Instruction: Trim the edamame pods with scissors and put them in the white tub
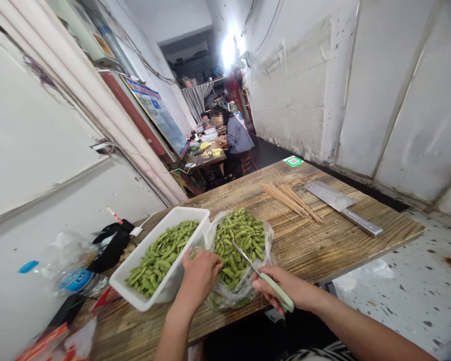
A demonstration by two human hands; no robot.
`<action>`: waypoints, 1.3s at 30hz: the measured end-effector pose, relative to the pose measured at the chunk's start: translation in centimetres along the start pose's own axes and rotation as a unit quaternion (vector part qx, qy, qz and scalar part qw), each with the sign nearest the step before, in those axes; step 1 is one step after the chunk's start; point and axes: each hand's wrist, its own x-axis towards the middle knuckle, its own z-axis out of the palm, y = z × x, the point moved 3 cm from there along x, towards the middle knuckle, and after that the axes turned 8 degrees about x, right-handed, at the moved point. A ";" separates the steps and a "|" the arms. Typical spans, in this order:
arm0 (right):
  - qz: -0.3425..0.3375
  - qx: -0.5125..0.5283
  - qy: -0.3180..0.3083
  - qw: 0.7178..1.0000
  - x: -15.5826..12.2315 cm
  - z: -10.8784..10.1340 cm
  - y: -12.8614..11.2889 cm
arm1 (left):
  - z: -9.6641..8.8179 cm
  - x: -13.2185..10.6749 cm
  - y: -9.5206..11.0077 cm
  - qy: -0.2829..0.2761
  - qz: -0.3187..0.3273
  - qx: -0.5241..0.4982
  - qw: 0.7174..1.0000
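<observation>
My right hand point(281, 288) grips a pair of scissors point(276, 291) by its pale green handle. The metal blades point up and left over a clear plastic bag point(268, 245) of green soybean pods point(240, 230). My left hand point(201, 271) is at the left side of this bag with its fingers bent inward by the pods; whatever its fingertips hold is hidden. Left of that hand stands a white plastic bin point(126, 288), with more soybean pods point(161, 255) inside.
On the wooden table point(285, 240) lie thin wooden skewers point(293, 200) and a cleaver point(344, 205). A plastic bottle point(77, 281) lies by the left wall. A green QR card point(293, 161) is at the far edge. Beyond, a person point(237, 134) sits at another table point(206, 159).
</observation>
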 end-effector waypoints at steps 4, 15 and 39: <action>-0.022 -0.029 -0.023 0.999 -0.2 0.1 -0.1 | -0.5 -0.1 0.7 0.045 -0.018 -0.160 0.986; -0.029 -0.073 0.000 0.997 -0.3 -0.2 -0.1 | 0.4 -0.3 1.9 0.048 -0.077 -0.343 0.935; -0.032 0.013 0.001 0.999 0.7 0.4 0.0 | 1.3 -0.2 2.0 0.064 -0.198 -0.632 0.746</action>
